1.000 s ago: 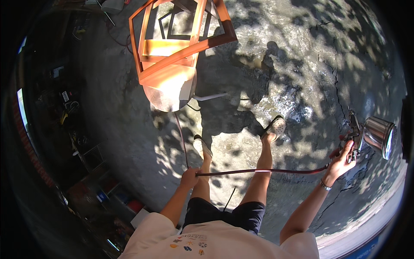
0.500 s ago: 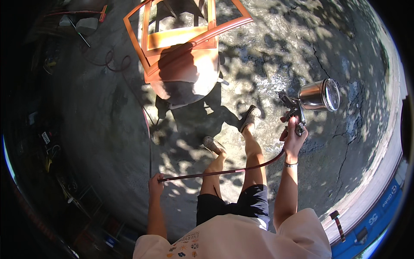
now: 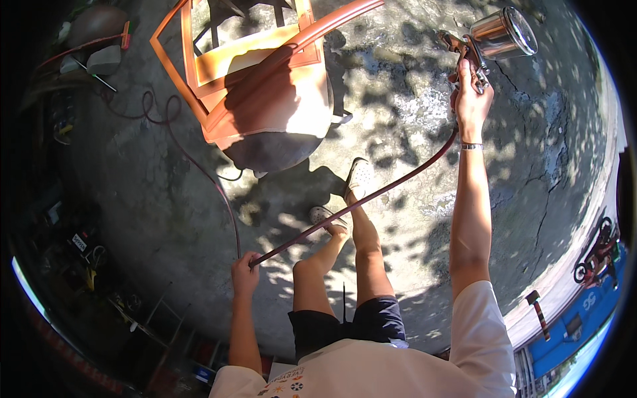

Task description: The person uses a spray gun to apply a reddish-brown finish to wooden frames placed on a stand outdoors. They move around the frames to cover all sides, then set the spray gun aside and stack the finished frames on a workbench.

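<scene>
Wrapped around spray gun [image 3: 489, 40], right hand [image 3: 472, 103] extended forward — left hand [image 3: 245, 275] low, clenched on hose [image 3: 378, 193]

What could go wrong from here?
The hose, held by the left hand, crosses in front of the legs; a step might snag it. The cup on the spray gun in the right hand looks tilted and might leak. The orange frames overhang the round stand; a bump could shift them.

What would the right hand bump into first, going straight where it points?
Probably nothing: past the right hand and its spray gun, the way over the ground looks free, though depth is unclear.
</scene>
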{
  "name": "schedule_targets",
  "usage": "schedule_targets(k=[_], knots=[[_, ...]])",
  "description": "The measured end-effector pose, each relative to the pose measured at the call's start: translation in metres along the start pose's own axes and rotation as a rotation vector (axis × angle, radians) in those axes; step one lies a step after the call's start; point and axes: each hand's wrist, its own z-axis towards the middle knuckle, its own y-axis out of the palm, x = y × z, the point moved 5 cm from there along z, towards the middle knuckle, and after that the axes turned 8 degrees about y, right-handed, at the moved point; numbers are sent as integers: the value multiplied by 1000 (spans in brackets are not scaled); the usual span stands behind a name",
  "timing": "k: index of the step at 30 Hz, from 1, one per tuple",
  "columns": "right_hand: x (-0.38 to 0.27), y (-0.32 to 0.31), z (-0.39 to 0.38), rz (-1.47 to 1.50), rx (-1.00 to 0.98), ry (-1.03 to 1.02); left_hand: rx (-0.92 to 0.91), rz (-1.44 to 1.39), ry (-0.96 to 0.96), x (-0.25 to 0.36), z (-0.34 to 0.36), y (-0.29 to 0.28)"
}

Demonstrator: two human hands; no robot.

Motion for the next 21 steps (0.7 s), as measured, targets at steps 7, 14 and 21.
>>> schedule_targets(k=[7,14,21], knots=[[-17,23,-3,174,160,-26,-51,-25,-62,-24,-5,-13],[22,78,-156,252,-98,171,47,66,-207,-140,-36,-79],[41,148,-316,167,-197,142,123,91,-169,-255,-59,-162]])
